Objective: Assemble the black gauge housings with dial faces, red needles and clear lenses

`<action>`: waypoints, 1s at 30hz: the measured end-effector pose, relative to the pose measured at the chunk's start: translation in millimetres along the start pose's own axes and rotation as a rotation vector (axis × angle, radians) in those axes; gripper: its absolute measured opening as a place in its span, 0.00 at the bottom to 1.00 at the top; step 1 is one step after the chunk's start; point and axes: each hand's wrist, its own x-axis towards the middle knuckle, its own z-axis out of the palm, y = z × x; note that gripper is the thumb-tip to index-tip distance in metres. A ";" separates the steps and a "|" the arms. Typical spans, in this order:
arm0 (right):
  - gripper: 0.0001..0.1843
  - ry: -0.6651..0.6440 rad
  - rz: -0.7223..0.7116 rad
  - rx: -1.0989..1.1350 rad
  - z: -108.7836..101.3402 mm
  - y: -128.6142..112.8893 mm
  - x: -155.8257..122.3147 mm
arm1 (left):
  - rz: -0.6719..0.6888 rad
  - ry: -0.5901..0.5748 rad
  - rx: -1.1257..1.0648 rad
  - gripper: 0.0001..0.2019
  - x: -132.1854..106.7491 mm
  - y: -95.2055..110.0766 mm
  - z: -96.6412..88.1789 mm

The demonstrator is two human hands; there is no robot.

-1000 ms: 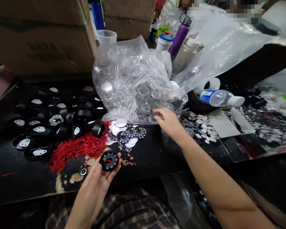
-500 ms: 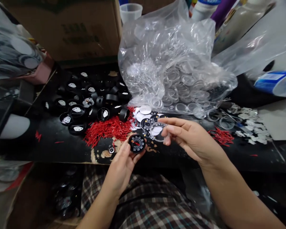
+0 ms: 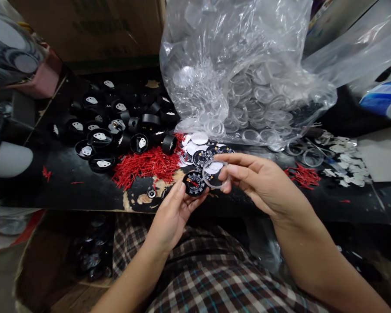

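In my left hand (image 3: 177, 206) is a round black dial gauge (image 3: 194, 183), its numbered face and red needle turned up toward me. Between the thumb and fingers of my right hand (image 3: 259, 180) I pinch a clear round lens cover (image 3: 213, 174) by its right side. The cover's left edge comes up against or slightly over the gauge's right rim; I cannot tell whether they touch. Just behind both hands lie loose dial faces (image 3: 202, 158), some black with numbers, some white side up. A heap of red needles (image 3: 146, 167) spreads to their left.
Black gauge housings (image 3: 101, 137) with white plates cluster at the back left. A plastic bag (image 3: 247, 95) of clear covers fills the back middle. More red needles (image 3: 303, 176) and small white metal plates (image 3: 348, 163) lie on the right. A cardboard box (image 3: 101, 30) stands behind.
The gap has closed: the clear cover in my right hand and the gauge in my left hand have come together. The camera view has tilted down a little.
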 end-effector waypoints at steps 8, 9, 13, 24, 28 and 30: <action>0.12 -0.026 -0.023 0.005 1.0 0.1 -1.2 | 0.014 0.005 0.001 0.15 1.2 -0.9 0.0; 0.12 -0.026 -0.022 0.002 0.7 0.2 -1.5 | 0.017 0.004 0.000 0.14 1.5 -1.1 -0.1; 0.13 -0.031 -0.024 -0.014 -2.6 0.3 -2.3 | 0.018 -0.003 0.011 0.15 2.4 -1.1 -1.1; 0.13 0.068 -0.438 -0.687 27.4 20.5 -6.4 | 0.088 -0.049 0.060 0.13 -0.5 -7.2 6.6; 0.10 0.048 -0.482 -0.762 34.1 21.2 -4.6 | 0.177 -0.002 0.140 0.15 -1.0 -5.9 4.4; 0.09 0.038 -0.454 -0.775 36.0 18.6 -1.0 | 0.213 -0.007 0.198 0.16 -3.2 -4.5 4.6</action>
